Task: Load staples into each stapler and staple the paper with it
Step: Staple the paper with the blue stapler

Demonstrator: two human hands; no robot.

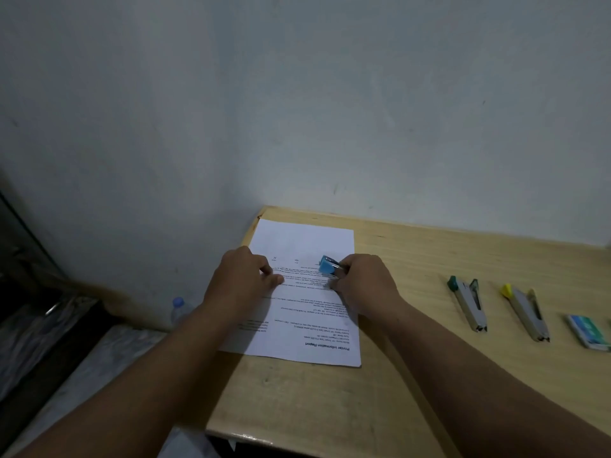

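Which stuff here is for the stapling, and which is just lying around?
For the job: paper, blue stapler, green stapler, yellow stapler, staple box.
Lying about: water bottle on the floor.

Wooden table [413, 375] bears paper [297, 239], two staplers [469, 305], staple box [588, 330].

Table [429, 259] against wall [297, 94]. Paper [307, 239] on table's left end. Left hand [241, 279] on paper's left edge; right hand [363, 282] at its right edge, holding stapler [328, 265] over sheet. Right of paper, well apart: two staplers [468, 304] [525, 312] side by side, then staple box [588, 330] farthest right. Bottle [180, 309] on floor, left of table.
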